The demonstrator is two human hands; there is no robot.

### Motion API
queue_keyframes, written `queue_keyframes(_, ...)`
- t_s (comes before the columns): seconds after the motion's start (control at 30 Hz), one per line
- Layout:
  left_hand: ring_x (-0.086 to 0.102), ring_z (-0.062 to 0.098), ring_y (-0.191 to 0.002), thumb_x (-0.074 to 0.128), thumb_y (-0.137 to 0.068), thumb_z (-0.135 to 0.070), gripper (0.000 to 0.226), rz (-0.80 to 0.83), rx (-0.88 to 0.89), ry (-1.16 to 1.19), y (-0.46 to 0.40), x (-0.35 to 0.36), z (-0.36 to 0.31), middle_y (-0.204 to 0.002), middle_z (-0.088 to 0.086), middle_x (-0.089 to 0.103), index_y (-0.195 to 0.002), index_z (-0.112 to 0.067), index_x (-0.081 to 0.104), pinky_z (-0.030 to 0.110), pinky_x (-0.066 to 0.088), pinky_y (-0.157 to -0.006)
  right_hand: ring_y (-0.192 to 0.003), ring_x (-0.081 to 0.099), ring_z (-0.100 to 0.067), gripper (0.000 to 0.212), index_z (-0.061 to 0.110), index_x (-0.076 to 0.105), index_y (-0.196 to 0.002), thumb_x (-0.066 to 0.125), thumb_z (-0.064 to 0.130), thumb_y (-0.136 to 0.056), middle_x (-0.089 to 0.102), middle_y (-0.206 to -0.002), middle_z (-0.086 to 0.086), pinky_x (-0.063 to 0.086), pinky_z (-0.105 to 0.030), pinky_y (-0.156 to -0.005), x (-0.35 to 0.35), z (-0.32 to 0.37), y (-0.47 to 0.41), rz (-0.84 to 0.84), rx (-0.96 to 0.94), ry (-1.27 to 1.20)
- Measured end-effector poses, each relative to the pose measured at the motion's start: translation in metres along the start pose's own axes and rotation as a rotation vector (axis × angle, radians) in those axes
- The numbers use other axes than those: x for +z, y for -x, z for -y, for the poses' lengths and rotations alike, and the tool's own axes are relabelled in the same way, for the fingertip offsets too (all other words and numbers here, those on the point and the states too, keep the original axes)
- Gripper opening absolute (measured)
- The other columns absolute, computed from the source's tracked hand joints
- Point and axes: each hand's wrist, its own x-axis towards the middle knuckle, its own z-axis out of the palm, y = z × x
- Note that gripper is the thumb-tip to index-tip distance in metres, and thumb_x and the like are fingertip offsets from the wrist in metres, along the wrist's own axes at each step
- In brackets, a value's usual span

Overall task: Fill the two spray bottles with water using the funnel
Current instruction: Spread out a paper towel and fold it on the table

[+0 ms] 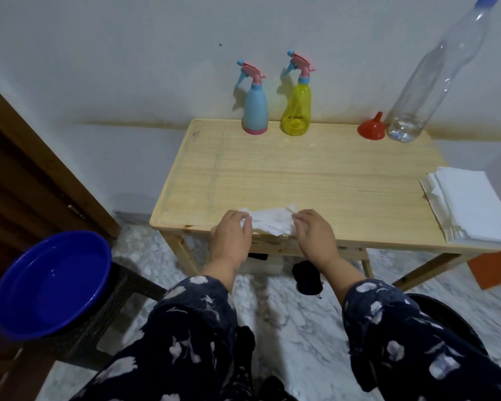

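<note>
A room in a home: a small pale wooden table (287, 175) against a plain white wall (128, 53), marbled white floor tiles (295, 308), a brown wooden door (26, 175), and a blue plastic basin (49, 285) on a dark stool (119, 302).

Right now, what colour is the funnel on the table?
Red; the funnel sits beside the clear water bottle, seen in the head view.

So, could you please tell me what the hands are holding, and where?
Both hands grip the crumpled white tissue: left hand its left end, right hand its right end.
</note>
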Motion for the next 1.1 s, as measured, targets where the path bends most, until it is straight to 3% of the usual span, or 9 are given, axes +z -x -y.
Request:
queue_keyframes(0.13, 0.056, 0.016, -0.109, 0.056, -0.097, -0.022, 0.025, -0.067, 0.030, 0.201, -0.027, -0.005, -0.026, -0.124, 0.001, 0.056, -0.119, -0.011, 0.063, 0.017, 0.040, -0.089, -0.101, 0.062, -0.022, 0.021, 0.007, 0.070, -0.106, 0.064, 0.008, -0.086, 0.067, -0.111, -0.007, 0.043, -0.022, -0.085, -0.027, 0.012, -0.019, -0.186, 0.123, -0.246)
queue_keyframes(0.3, 0.063, 0.025, -0.104, 0.063, -0.091, -0.010, 0.029, -0.019, 0.072, 0.293, -0.065, 0.003, -0.048, -0.125, 0.003, 0.055, -0.120, -0.012, 0.062, 0.039, 0.052, -0.093, -0.103, 0.059, -0.020, 0.038, 0.009, 0.066, -0.117, 0.065, 0.001, -0.079, 0.062, -0.123, -0.005, 0.036, -0.013, -0.082, -0.054, 0.001, -0.049, -0.152, 0.180, -0.237)
queue_keyframes(0.4, 0.058, 0.021, -0.113, 0.061, -0.093, -0.011, 0.031, 0.001, 0.092, 0.256, -0.091, 0.011, -0.059, -0.129, 0.002, 0.055, -0.123, -0.012, 0.062, 0.024, 0.045, -0.095, -0.106, 0.060, -0.022, 0.046, 0.010, 0.061, -0.124, 0.063, -0.002, -0.079, 0.059, -0.129, -0.005, 0.041, -0.020, -0.086, -0.062, -0.010, -0.076, -0.110, 0.228, -0.250)
queue_keyframes(0.53, 0.052, 0.018, -0.115, 0.059, -0.094, -0.034, 0.032, -0.011, 0.055, 0.118, -0.132, 0.028, -0.068, -0.130, -0.006, 0.057, -0.123, -0.022, 0.062, 0.029, 0.044, -0.093, -0.117, 0.056, -0.024, 0.054, 0.009, 0.056, -0.130, 0.066, -0.003, -0.079, 0.055, -0.135, -0.006, 0.042, -0.030, -0.102, -0.062, -0.023, -0.118, -0.055, 0.283, -0.264)
queue_keyframes(0.7, 0.053, 0.008, -0.102, 0.064, -0.091, -0.014, 0.030, 0.008, 0.016, 0.263, -0.202, 0.054, -0.075, -0.129, 0.001, 0.058, -0.121, -0.013, 0.063, 0.012, 0.032, -0.085, -0.127, 0.050, -0.023, 0.059, 0.007, 0.051, -0.135, 0.067, -0.001, -0.079, 0.051, -0.140, -0.007, 0.035, -0.024, -0.102, -0.058, -0.044, -0.184, 0.004, 0.300, -0.202)
queue_keyframes(0.87, 0.047, 0.019, -0.127, 0.060, -0.093, -0.010, 0.040, 0.116, 0.028, 0.187, -0.266, 0.079, -0.080, -0.138, 0.003, 0.051, -0.133, -0.012, 0.056, 0.014, 0.027, -0.097, -0.131, 0.045, -0.026, 0.055, 0.002, 0.049, -0.136, 0.061, -0.003, -0.082, 0.049, -0.142, -0.013, 0.028, -0.018, -0.100, -0.056, -0.066, -0.250, 0.022, 0.286, -0.072)
queue_keyframes(0.97, 0.045, 0.020, -0.128, 0.057, -0.096, -0.013, 0.044, 0.194, 0.069, 0.111, -0.292, 0.094, -0.085, -0.142, 0.003, 0.046, -0.139, -0.013, 0.050, 0.019, 0.030, -0.100, -0.127, 0.047, -0.033, 0.041, -0.005, 0.054, -0.127, 0.056, -0.003, -0.086, 0.052, -0.135, -0.019, 0.031, -0.026, -0.099, -0.058, -0.080, -0.277, 0.067, 0.313, 0.027)
queue_keyframes(1.03, 0.043, 0.022, -0.128, 0.053, -0.098, -0.020, 0.044, 0.205, 0.096, -0.064, -0.301, 0.101, -0.088, -0.144, 0.001, 0.042, -0.142, -0.017, 0.047, 0.032, 0.034, -0.102, -0.119, 0.050, -0.040, 0.024, -0.005, 0.061, -0.109, 0.053, 0.001, -0.088, 0.055, -0.122, -0.021, 0.038, -0.035, -0.090, -0.057, -0.091, -0.286, 0.114, 0.289, 0.152)
queue_keyframes(1.1, 0.037, 0.022, -0.130, 0.048, -0.099, -0.030, 0.044, 0.112, 0.141, -0.302, -0.302, 0.104, -0.091, -0.147, -0.003, 0.038, -0.142, -0.022, 0.045, 0.039, 0.034, -0.100, -0.124, 0.045, -0.038, 0.024, 0.006, 0.061, -0.112, 0.050, 0.012, -0.091, 0.050, -0.131, -0.014, 0.038, -0.037, -0.089, -0.053, -0.099, -0.288, 0.099, 0.268, 0.288)
